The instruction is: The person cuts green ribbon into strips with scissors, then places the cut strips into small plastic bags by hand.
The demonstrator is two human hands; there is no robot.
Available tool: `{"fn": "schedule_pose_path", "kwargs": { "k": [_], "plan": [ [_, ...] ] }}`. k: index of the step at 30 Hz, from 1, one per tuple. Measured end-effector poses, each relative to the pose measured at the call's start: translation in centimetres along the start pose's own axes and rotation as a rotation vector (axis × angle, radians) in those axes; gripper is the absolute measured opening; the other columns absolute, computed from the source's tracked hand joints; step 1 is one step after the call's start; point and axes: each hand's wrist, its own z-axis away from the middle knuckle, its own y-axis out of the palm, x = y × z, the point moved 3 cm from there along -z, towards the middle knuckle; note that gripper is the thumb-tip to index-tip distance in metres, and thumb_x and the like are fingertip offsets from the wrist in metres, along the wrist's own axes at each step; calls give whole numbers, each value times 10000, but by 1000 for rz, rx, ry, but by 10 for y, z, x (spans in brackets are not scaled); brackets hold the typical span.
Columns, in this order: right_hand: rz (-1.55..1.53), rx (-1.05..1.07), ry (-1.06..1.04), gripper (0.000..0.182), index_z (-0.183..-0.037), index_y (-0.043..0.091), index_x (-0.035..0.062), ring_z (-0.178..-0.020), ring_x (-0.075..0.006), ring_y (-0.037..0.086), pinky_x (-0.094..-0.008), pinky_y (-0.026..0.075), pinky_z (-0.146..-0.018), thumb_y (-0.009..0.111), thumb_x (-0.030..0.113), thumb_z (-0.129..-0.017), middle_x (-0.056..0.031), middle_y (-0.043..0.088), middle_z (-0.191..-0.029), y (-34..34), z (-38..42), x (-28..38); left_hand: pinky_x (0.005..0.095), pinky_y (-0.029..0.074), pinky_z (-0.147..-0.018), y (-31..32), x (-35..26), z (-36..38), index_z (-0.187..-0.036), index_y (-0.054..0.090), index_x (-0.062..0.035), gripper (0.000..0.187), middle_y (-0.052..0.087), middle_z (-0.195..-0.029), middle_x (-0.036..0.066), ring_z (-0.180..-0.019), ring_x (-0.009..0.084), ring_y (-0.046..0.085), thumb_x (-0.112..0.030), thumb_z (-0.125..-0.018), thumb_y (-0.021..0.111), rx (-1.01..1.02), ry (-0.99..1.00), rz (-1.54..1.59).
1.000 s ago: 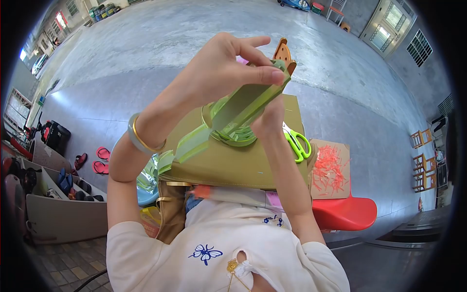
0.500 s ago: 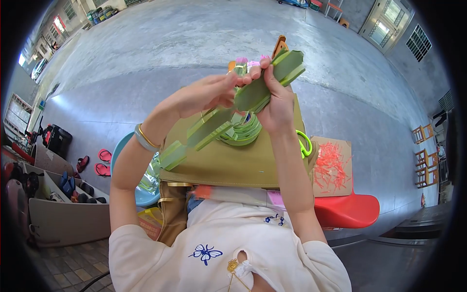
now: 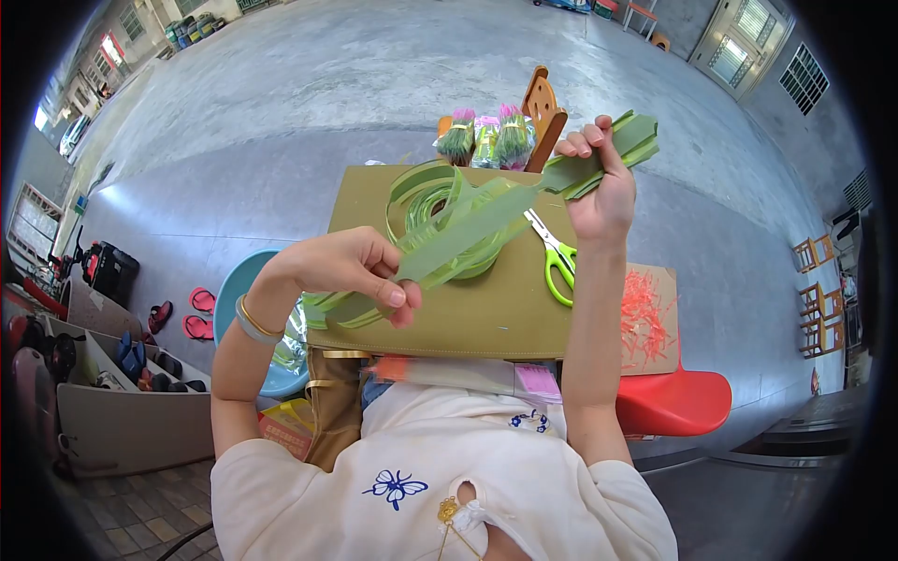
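Note:
A wide green ribbon [image 3: 472, 232] stretches between my two hands above the olive table top [image 3: 449, 327]. My left hand [image 3: 354, 271] pinches it at the lower left, thumb against fingers, and its tail hangs past the wrist. Raised at the upper right, my right hand [image 3: 601, 192] is closed around a folded stack of the same ribbon [image 3: 629, 148], whose end juts out beyond the fingers. Below the stretched strip lies a loose ribbon roll [image 3: 426, 208], partly covered by it. Scissors with lime-green handles [image 3: 559, 269] lie on the table near my right forearm.
Green bundles with pink tips [image 3: 512, 136] stand beyond the table by a wooden chair [image 3: 552, 117]. Orange-red shreds [image 3: 647, 318] lie on cardboard at the right, over a red stool [image 3: 683, 407]. A blue basin [image 3: 234, 297] stands at the left, past it a shoe rack [image 3: 122, 411].
My hands have moved apart: the right up and rightward with the folded stack, the left down toward me, drawing out a length of ribbon. The roll and scissors are now more exposed.

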Motion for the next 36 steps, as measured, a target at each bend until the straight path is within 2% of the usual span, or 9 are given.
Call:
{"fn": "schedule_pose_path", "kwargs": {
  "k": [8,11,13,16,20,24,26,32,36],
  "plan": [
    [134,-117,-5,157,-997,467,63,-700,-153,421,-306,397,-657,357,172,-973,-37,461,-801,-19,7,22,293,486,-798,11,-39,23,-971,623,42,213,644,-961,141,-930,220,631,-100,-814,651,-142,131,132],
    [218,-171,28,226,-1026,473,45,-689,-154,436,-311,401,-635,370,239,-971,-58,502,-860,-12,9,0,367,471,-837,19,-64,24,-869,666,33,158,565,-1123,266,-999,322,598,-96,-778,672,-368,556,-173],
    [243,-194,85,272,-1046,477,40,-675,-146,438,-303,397,-617,370,279,-971,-63,520,-891,2,10,-22,473,332,-978,32,-99,14,-807,702,3,120,486,-1227,295,-1076,378,546,-101,-747,690,-485,865,-443],
    [229,-11,186,382,-1100,476,33,-741,-149,518,-304,453,-649,340,365,-969,-72,548,-952,18,15,-54,514,201,-1037,32,-125,-10,-811,713,-16,112,580,-1127,244,-1121,367,521,-107,-750,687,-370,1027,-511],
    [-25,41,276,604,-1193,451,60,-983,-200,574,-331,515,-808,271,566,-916,-83,553,-1058,41,27,-79,469,274,-1015,26,-142,-36,-860,711,-20,141,687,-876,124,-1176,285,488,-123,-769,676,-527,818,-596],
    [79,119,266,628,-1230,426,62,-907,-198,586,-331,511,-794,289,583,-907,-100,549,-1095,72,39,-71,341,435,-896,0,-135,-53,-887,705,-16,158,682,-893,124,-1128,252,519,-142,-803,658,-661,859,-373],
    [127,259,298,571,-1192,449,32,-890,-199,593,-332,513,-775,333,521,-922,-108,566,-1049,71,37,-68,324,463,-842,-3,-132,-54,-878,706,-13,160,684,-877,117,-1122,222,524,-144,-797,663,-718,799,-330],
    [446,134,455,299,-1112,488,13,-841,-189,606,-311,513,-722,462,252,-934,-105,590,-932,69,35,-71,272,493,-698,-5,-118,-52,-993,659,10,289,630,-1074,113,-1062,167,557,-230,-834,634,-816,592,-185],
    [188,25,393,192,-1101,471,24,-807,-161,563,-294,480,-717,422,120,-942,-66,551,-919,57,27,-53,299,493,-738,-7,-63,-62,-1215,513,-3,484,571,-1178,127,-949,152,606,-325,-863,597,-480,621,357]
  ]
}}
